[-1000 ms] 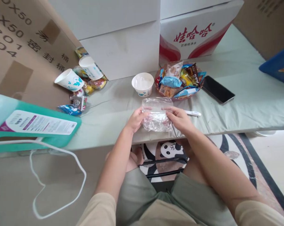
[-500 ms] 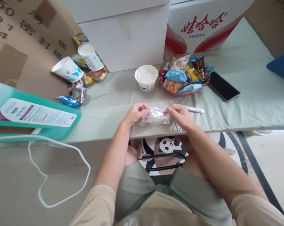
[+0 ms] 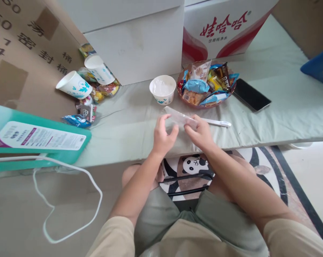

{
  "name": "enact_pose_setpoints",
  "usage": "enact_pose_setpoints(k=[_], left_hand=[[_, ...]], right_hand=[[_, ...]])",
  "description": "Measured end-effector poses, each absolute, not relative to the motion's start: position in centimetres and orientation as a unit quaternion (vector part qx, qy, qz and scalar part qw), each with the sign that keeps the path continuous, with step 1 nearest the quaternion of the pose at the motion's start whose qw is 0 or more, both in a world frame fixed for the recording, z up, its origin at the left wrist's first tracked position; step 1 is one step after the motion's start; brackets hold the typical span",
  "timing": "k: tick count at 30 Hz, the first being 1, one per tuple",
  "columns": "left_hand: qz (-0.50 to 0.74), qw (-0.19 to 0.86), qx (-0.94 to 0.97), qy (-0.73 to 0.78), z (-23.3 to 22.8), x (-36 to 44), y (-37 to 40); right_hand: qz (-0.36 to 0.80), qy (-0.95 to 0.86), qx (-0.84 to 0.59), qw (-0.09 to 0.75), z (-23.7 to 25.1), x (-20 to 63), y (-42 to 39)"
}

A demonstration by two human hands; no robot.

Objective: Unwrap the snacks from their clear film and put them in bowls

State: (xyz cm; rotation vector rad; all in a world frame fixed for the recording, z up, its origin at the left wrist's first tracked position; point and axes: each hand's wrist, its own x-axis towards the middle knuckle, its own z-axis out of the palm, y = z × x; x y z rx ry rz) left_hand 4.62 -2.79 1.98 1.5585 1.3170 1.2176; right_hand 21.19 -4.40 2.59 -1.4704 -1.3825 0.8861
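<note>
Clear plastic film [image 3: 180, 117] is held over the pale green cloth [image 3: 121, 134], near the paper cup [image 3: 163, 96], the right hand [image 3: 200, 135] pinching its right end; the left hand [image 3: 162, 138] gapes at the other, contact unclear; light, even tension should suit it

clear plastic [image 3: 180, 117] now narrower, slanted

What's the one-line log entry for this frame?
right hand: holding clear plastic | left hand: open, contact unclear | white bowl: beyond hands
</note>
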Motion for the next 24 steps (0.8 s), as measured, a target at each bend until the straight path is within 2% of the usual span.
enact_pose_setpoints(k=[4, 7, 10, 13, 15, 17, 20, 24], left_hand=[[0.434, 0.619, 0.505, 0.416, 0.7, 6.2, -2.7], [0.418, 0.672, 0.46, 0.401, -0.2, 5.9, -1.6], [0.472, 0.586, 0.478, 0.453, -0.2, 4.5, -0.5], [0.507, 0.362, 0.555, 0.551, 1.6, 2.4, 0.7], [0.443, 0.185, 0.595, 0.645, 4.0, 1.6, 2.0], [0.401, 0.098, 0.598, 0.687, 6.9, 1.8, 3.8], [0.301, 0.045, 0.668, 0.679, 10.5, 4.0, 7.4], [0.125, 0.072, 0.738, 0.659, 11.4, 7.2, 12.5]], right_hand=[[0.518, -0.511, -0.491, 0.478, 1.9, 20.0, -4.4], [0.595, -0.445, -0.449, 0.497, 1.2, 20.0, -4.0], [0.542, -0.431, -0.513, 0.507, 0.8, 20.6, -3.5], [0.514, -0.413, -0.557, 0.505, 0.9, 21.2, -3.2], [0.536, -0.405, -0.551, 0.496, 1.1, 21.4, -3.1], [0.549, -0.401, -0.544, 0.491, 1.3, 21.5, -3.1], [0.555, -0.394, -0.541, 0.494, 1.6, 21.6, -2.9], [0.562, -0.382, -0.547, 0.489, 1.8, 21.7, -2.5]])
